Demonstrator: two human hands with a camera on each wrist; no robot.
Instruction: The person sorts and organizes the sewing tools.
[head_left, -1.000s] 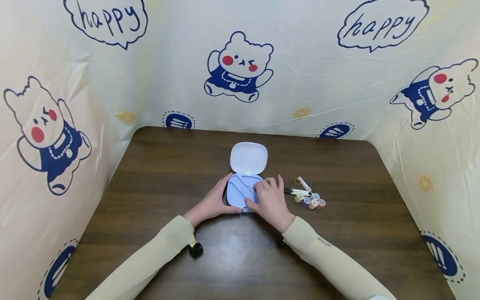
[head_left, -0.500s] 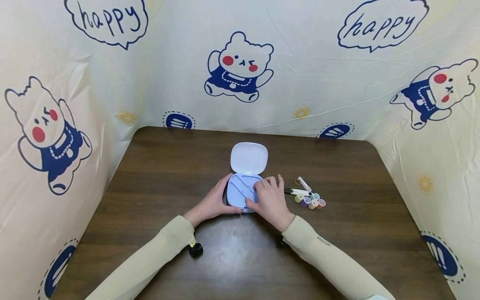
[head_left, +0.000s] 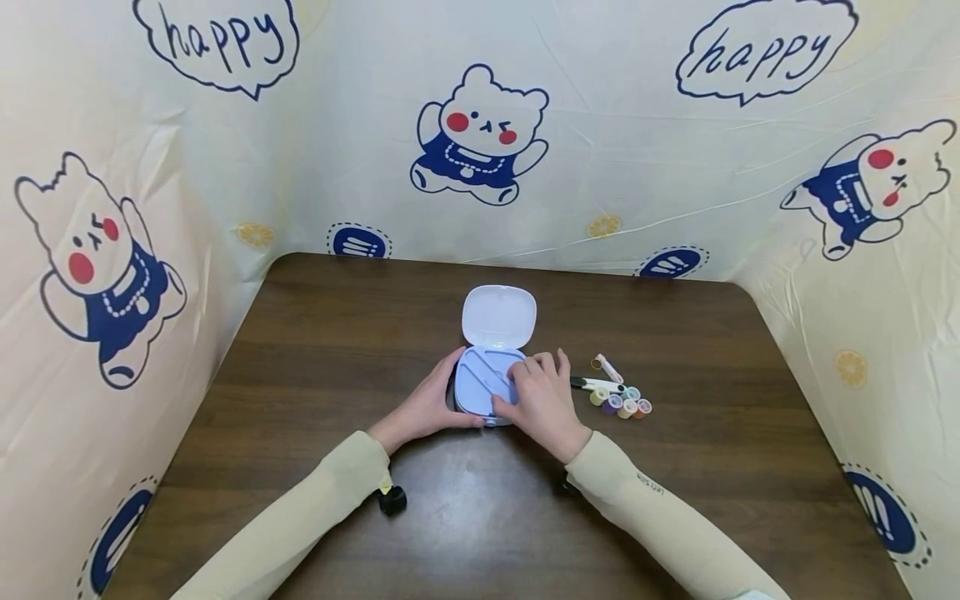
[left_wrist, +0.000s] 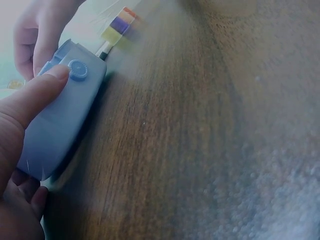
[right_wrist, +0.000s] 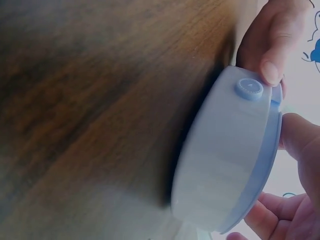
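A pale blue case (right_wrist: 220, 145), perhaps a sewing kit box, lies on the table with its whitish lid (head_left: 499, 317) swung back. A blue tray (head_left: 474, 385) with a diagonal groove sits in its top. My left hand (head_left: 423, 407) grips the case's left side, thumb on the front wall beside a round button (left_wrist: 78, 70), fingers round the far side. Over the tray's right half is my right hand (head_left: 543, 404), with bent fingers and thumb holding the tray; part of this grip is hidden under the hand.
Right of the case lie several small coloured thread spools (head_left: 627, 408), a black-and-white slim tool (head_left: 600, 384) and a small white tube (head_left: 610, 368). The brown wooden table (head_left: 360, 333) meets a printed cloth (head_left: 300, 167) at the back and sides.
Both hands keep their places on the case and tray. Only a very slight shift of the whole view shows.
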